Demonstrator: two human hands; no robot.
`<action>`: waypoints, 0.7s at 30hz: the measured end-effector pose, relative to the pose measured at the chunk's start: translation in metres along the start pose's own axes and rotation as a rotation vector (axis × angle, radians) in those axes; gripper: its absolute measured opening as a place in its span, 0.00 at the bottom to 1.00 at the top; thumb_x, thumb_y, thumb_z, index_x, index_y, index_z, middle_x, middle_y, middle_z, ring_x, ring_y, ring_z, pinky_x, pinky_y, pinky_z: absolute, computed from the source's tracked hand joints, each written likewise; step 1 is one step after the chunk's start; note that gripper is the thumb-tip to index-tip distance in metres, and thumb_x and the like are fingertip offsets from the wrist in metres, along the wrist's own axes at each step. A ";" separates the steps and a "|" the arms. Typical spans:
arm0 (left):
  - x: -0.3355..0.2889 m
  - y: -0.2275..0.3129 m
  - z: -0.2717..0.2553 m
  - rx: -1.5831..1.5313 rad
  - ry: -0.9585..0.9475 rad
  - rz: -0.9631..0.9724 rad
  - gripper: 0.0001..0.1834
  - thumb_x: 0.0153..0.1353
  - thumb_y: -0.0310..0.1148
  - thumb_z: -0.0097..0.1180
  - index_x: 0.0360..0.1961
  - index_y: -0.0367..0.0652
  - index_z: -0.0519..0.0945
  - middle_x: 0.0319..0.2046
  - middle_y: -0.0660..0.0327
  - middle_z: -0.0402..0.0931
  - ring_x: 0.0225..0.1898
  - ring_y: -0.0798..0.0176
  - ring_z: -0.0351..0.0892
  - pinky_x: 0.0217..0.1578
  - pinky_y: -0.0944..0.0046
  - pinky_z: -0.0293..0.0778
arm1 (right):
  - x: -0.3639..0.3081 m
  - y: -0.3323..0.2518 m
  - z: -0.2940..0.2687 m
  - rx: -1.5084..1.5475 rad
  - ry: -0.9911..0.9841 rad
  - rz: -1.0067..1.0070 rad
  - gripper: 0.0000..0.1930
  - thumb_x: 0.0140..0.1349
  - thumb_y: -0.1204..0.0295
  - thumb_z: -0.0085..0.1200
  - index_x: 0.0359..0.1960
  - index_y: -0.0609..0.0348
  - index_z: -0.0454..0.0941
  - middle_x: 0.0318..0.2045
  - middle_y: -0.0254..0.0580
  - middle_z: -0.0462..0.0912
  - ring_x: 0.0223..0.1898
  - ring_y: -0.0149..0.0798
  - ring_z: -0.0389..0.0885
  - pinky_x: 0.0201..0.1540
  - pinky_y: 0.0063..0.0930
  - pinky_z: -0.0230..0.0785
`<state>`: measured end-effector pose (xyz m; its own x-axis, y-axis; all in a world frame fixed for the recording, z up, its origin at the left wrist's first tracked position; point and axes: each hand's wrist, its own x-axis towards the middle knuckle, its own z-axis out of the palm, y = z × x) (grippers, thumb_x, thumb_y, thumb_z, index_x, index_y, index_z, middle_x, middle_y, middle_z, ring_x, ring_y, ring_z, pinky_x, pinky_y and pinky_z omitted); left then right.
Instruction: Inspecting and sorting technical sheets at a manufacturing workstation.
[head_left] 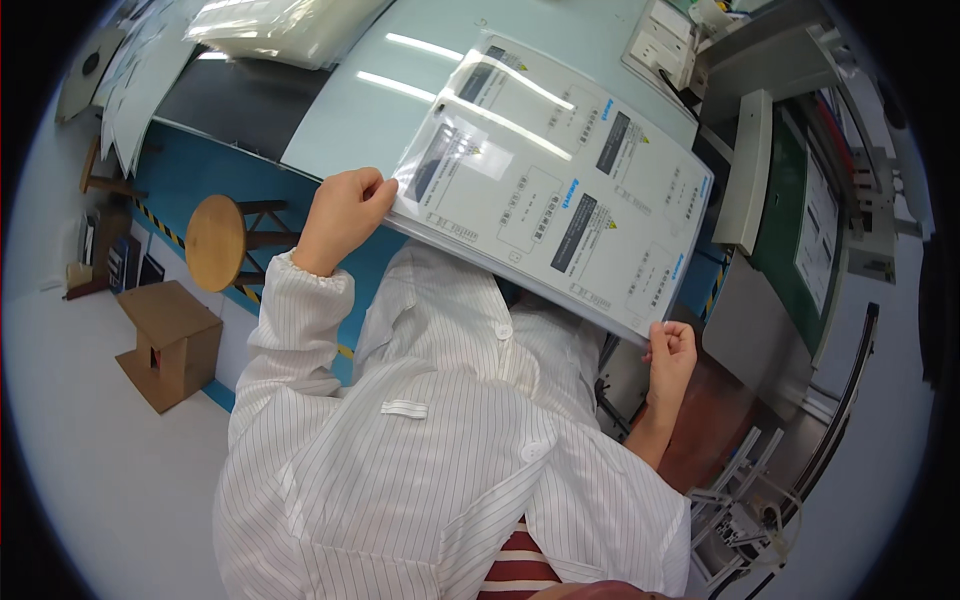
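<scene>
Left hand (346, 217), right hand (670, 358) pinch corners of printed sheets (530, 200), upper centre; likely squaring step; next needs even grip.

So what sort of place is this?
Probably a printing workshop: the person's left hand and right hand hold printed sheets, a green-bedded machine on the right carries another printed sheet, and black-and-yellow tape marks the floor.

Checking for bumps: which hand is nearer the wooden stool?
Left. The left hand is right of the stool, at one corner of the printed sheets; the right hand is farther right, at another corner.
</scene>
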<state>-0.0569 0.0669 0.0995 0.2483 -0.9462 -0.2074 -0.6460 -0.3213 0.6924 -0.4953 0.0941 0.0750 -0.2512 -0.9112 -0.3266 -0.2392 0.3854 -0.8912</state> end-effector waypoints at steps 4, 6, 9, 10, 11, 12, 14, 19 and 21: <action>-0.002 0.007 0.000 0.031 0.005 0.030 0.17 0.60 0.37 0.52 0.23 0.31 0.75 0.16 0.55 0.71 0.17 0.66 0.65 0.22 0.66 0.63 | 0.002 0.008 0.003 -0.038 0.052 -0.017 0.08 0.61 0.71 0.57 0.34 0.57 0.69 0.19 0.26 0.71 0.19 0.18 0.65 0.21 0.13 0.58; 0.001 0.010 0.000 0.091 -0.001 0.049 0.18 0.61 0.37 0.53 0.22 0.32 0.73 0.15 0.59 0.68 0.18 0.69 0.61 0.21 0.67 0.60 | 0.002 0.009 0.000 -0.105 0.076 -0.060 0.08 0.61 0.71 0.57 0.34 0.57 0.69 0.20 0.26 0.71 0.19 0.18 0.65 0.20 0.13 0.57; 0.001 0.018 -0.003 0.277 -0.007 0.071 0.19 0.61 0.38 0.53 0.21 0.32 0.72 0.14 0.60 0.67 0.18 0.68 0.61 0.21 0.66 0.61 | 0.001 0.014 0.004 -0.135 0.125 -0.113 0.08 0.61 0.73 0.56 0.34 0.58 0.68 0.20 0.26 0.71 0.19 0.18 0.65 0.19 0.14 0.57; 0.002 0.017 -0.003 0.311 0.014 0.114 0.17 0.59 0.39 0.54 0.23 0.33 0.75 0.14 0.53 0.70 0.16 0.58 0.68 0.21 0.62 0.65 | -0.001 0.010 0.007 -0.159 0.140 -0.105 0.09 0.60 0.73 0.57 0.35 0.59 0.69 0.20 0.26 0.70 0.20 0.19 0.64 0.22 0.14 0.58; 0.004 0.022 0.000 0.309 -0.012 0.151 0.17 0.59 0.39 0.54 0.23 0.33 0.75 0.14 0.53 0.70 0.16 0.58 0.68 0.21 0.62 0.65 | -0.006 0.004 0.008 -0.154 0.183 -0.092 0.09 0.60 0.73 0.57 0.35 0.59 0.69 0.20 0.26 0.70 0.20 0.19 0.64 0.22 0.14 0.58; 0.002 0.027 0.000 0.274 0.020 0.122 0.15 0.58 0.38 0.55 0.25 0.34 0.75 0.12 0.56 0.69 0.15 0.60 0.68 0.21 0.63 0.66 | -0.009 -0.001 0.012 -0.208 0.217 -0.131 0.10 0.59 0.73 0.58 0.36 0.60 0.69 0.21 0.27 0.70 0.21 0.19 0.64 0.23 0.14 0.60; 0.008 0.025 0.005 0.269 0.055 0.132 0.12 0.58 0.36 0.56 0.35 0.37 0.76 0.16 0.61 0.69 0.18 0.64 0.69 0.22 0.66 0.66 | -0.010 -0.002 0.011 -0.314 0.264 -0.132 0.14 0.56 0.73 0.61 0.40 0.61 0.69 0.26 0.30 0.70 0.24 0.21 0.64 0.28 0.15 0.63; 0.023 0.023 0.028 0.123 0.174 0.249 0.18 0.62 0.36 0.55 0.49 0.36 0.74 0.31 0.59 0.72 0.28 0.68 0.69 0.29 0.68 0.69 | 0.006 -0.001 -0.019 -0.208 0.317 -0.189 0.16 0.57 0.73 0.60 0.45 0.63 0.70 0.36 0.34 0.71 0.28 0.22 0.68 0.32 0.15 0.65; 0.028 0.023 0.034 0.166 0.191 0.268 0.19 0.62 0.37 0.55 0.51 0.37 0.74 0.36 0.58 0.71 0.29 0.66 0.69 0.32 0.67 0.69 | 0.020 -0.008 -0.039 0.180 0.314 -0.156 0.15 0.59 0.74 0.57 0.46 0.64 0.70 0.40 0.38 0.73 0.34 0.25 0.73 0.36 0.19 0.69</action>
<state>-0.0891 0.0314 0.0856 0.1749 -0.9784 0.1100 -0.8106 -0.0797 0.5802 -0.5353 0.0787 0.0875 -0.5066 -0.8569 -0.0954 -0.1362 0.1888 -0.9725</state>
